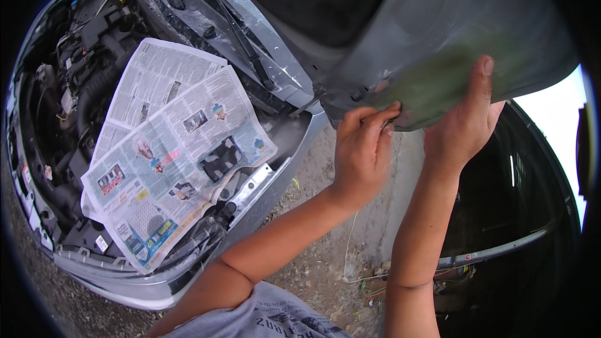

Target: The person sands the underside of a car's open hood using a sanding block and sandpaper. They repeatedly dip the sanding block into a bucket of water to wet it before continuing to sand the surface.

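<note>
A grey raised hood (pixel 432 6) fills the upper right, with a greenish smudged patch (pixel 447 62) near its lower edge. My left hand (pixel 366 153) is at that edge, fingers bent and pressed together against the panel; whatever they hold is hidden. Just to its right, my right hand (pixel 463 125) grips the hood's edge, its thumb lying up over the greenish surface. Two overlapping sheets of newspaper (pixel 169 144) lie across the open engine bay, left of my hands.
An engine bay (pixel 56 119) with dark parts, wipers (pixel 250 50) and a silver front edge occupies the left. Gravelly concrete ground (pixel 332 238) shows below the hood. A dark curved body (pixel 519 194), apparently another vehicle, with a long bar (pixel 488 250) stands at the right.
</note>
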Motion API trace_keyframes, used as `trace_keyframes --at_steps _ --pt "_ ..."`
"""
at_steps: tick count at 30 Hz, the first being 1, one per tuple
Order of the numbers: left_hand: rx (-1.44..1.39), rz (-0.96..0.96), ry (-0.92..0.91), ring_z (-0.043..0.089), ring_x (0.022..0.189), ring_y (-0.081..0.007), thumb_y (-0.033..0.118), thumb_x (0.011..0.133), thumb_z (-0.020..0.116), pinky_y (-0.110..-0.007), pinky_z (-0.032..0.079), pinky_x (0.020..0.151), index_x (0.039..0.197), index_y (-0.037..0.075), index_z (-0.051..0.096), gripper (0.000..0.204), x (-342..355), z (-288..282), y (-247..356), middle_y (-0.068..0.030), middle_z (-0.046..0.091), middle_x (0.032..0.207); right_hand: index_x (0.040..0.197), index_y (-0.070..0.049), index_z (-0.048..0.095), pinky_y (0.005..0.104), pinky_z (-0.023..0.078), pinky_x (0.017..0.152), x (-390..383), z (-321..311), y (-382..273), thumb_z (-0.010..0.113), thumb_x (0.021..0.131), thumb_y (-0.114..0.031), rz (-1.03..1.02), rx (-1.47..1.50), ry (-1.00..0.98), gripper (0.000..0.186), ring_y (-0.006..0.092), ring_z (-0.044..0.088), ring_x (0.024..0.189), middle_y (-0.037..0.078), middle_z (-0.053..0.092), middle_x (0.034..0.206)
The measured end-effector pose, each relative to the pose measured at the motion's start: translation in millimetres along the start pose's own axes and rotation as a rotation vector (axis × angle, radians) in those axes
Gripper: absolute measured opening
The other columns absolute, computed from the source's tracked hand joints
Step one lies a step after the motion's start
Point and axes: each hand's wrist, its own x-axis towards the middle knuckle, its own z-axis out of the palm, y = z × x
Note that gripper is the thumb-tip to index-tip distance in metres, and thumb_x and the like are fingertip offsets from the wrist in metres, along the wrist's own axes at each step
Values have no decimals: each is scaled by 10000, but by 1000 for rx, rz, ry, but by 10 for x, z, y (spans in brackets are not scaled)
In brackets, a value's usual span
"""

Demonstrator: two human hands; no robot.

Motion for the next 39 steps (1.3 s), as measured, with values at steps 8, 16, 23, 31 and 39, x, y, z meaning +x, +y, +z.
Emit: trace_keyframes --at_steps 8,16,23,31,39 --pt "-43 5 18 576 993 -259 -29 886 598 -395 438 894 1153 4 647 273 35 26 96 -75 704 1031 1351 29 472 298 419 1014 16 -18 43 642 1002 -182 -44 -1 -7 441 143 548 1143 84 580 1258" --pt "-106 -99 29 576 995 -262 -31 887 603 -392 448 876 1146 10 659 269 52 16 142 -76 693 999 1261 5 536 291 482 887 24 30 57 634 1004 -245 -118 -42 9 372 154 611 1020 82 624 1141" --pt "-5 -36 35 570 948 -267 -29 892 602 -380 446 866 1148 13 662 266 -15 -18 26 -83 645 896 1255 -1 540 286 473 887 19 14 70 631 1004 -229 -108 -18 -3 351 148 608 1016 69 626 1135" --pt "1 -51 31 581 946 -256 -32 880 611 -386 453 857 1114 10 665 245 -16 15 -2 -74 708 1032 1259 0 543 290 470 892 30 4 73 638 1000 -228 -137 -35 -27 358 152 601 1026 70 623 1135" --pt "37 -38 -1 589 954 -245 -20 878 620 -369 459 855 1118 22 669 248 -37 -33 -62 -67 698 1081 1256 9 547 298 474 897 45 -6 95 639 1000 -226 -147 0 -21 359 154 606 1029 76 627 1140"
